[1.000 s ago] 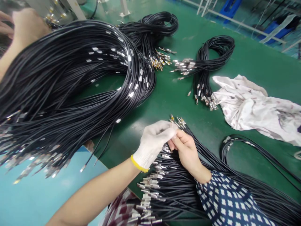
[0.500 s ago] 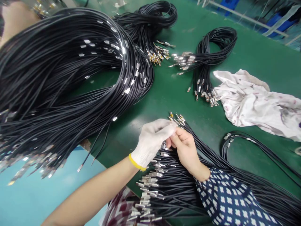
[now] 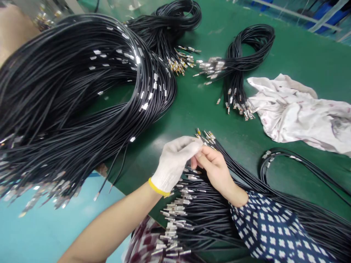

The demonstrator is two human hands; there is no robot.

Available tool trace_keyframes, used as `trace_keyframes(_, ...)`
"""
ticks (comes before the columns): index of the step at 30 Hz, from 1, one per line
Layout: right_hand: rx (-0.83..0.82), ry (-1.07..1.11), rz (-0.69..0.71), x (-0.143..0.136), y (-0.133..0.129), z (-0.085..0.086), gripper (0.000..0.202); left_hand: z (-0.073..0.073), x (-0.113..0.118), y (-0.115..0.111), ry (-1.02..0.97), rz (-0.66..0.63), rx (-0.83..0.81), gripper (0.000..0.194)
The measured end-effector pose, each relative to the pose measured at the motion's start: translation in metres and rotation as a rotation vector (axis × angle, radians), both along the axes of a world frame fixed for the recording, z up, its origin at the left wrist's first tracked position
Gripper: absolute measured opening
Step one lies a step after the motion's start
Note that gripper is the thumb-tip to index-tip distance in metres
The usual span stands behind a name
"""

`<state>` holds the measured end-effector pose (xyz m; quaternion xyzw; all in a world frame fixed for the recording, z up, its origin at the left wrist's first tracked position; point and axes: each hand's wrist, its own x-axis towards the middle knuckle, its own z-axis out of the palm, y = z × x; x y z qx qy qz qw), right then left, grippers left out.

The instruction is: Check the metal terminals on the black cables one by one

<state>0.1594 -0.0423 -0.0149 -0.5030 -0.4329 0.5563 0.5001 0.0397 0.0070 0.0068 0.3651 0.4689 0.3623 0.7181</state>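
Note:
My left hand (image 3: 175, 160), in a white knit glove with a yellow cuff, is pinched closed in the middle of the view. Its fingertips meet those of my bare right hand (image 3: 215, 168), which is closed as well. Whatever lies between the fingers is too small and covered to name. Beneath both hands spreads a bundle of black cables (image 3: 208, 212), their metal end fittings (image 3: 175, 219) fanned out toward the left. Just beyond my fingertips lie several cable ends (image 3: 210, 137) of another strand, running off to the lower right.
A large heap of looped black cables (image 3: 95, 113) fills the left of the green table (image 3: 296, 51). Two smaller coils, a back one (image 3: 175, 22) and a right one (image 3: 246, 54), lie farther off. A crumpled white cloth (image 3: 296, 109) and a cable loop (image 3: 270, 160) are at right.
Both hands stay pinched together in nearly the same place. The whole view has shifted slightly, with the far coils and the cloth sitting a little higher in the picture.

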Motion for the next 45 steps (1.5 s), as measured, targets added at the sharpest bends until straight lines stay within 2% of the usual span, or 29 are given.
trace_keyframes(7,0.001,-0.01,-0.025,-0.003,-0.002,-0.004,0.045,-0.001,0.0,-0.003,0.011,-0.007,0.007,0.015)
trace_keyframes(14,-0.025,0.016,-0.017,-0.001,0.0,-0.001,0.046,-0.003,0.002,-0.004,0.032,-0.002,0.009,0.018)
trace_keyframes(21,-0.054,0.082,-0.007,0.003,0.001,0.002,0.04,-0.008,-0.007,-0.005,0.026,-0.069,0.025,0.017)
trace_keyframes(27,-0.112,0.16,0.031,0.0,-0.002,0.001,0.03,-0.009,-0.015,0.004,-0.104,0.02,0.053,0.019)
trace_keyframes(32,-0.098,0.133,0.091,-0.001,-0.002,0.005,0.031,-0.007,-0.02,0.01,-0.151,-0.086,0.026,0.018)
trace_keyframes(39,-0.093,0.1,0.054,-0.005,-0.001,0.005,0.029,-0.005,-0.023,0.012,-0.268,-0.141,-0.041,0.022)
trace_keyframes(45,-0.058,0.103,0.038,-0.006,-0.003,0.001,0.033,-0.009,-0.023,0.012,-0.311,-0.197,0.019,0.022)
